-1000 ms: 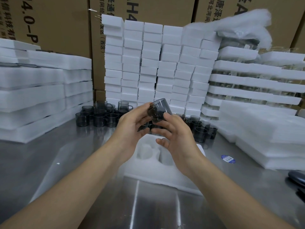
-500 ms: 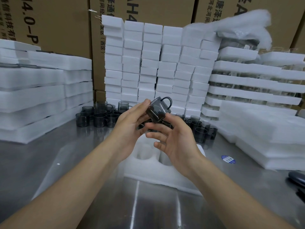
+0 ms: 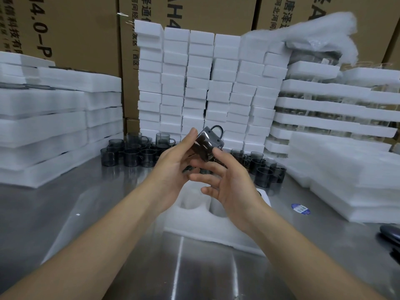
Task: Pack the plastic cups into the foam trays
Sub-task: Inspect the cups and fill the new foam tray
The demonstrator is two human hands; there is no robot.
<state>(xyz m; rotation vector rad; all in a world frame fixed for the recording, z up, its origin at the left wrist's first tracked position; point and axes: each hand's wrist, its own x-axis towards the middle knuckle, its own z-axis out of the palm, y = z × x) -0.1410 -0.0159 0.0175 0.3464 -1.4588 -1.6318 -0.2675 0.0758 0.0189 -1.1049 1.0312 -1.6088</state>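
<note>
A smoky grey plastic cup (image 3: pixel 206 144) with a loop handle is tilted in the air above a white foam tray (image 3: pixel 203 224) on the steel table. My left hand (image 3: pixel 173 167) holds the cup from the left, fingertips on its side. My right hand (image 3: pixel 227 180) touches the cup's lower edge with its index finger, the other fingers spread loosely. The tray's two near round pockets are empty. More grey cups (image 3: pixel 129 152) stand in a cluster behind the hands, and others (image 3: pixel 264 169) to the right.
Stacks of foam trays (image 3: pixel 54 118) rise at the left, small foam blocks (image 3: pixel 205 83) at the back, packed trays (image 3: pixel 335 109) at the right. A blue round sticker (image 3: pixel 300 208) lies on the table. A dark object (image 3: pixel 391 234) lies at the right edge.
The cup has been turned in my hands so its handle now points up and to the right. My right fingers have loosened and spread below it.
</note>
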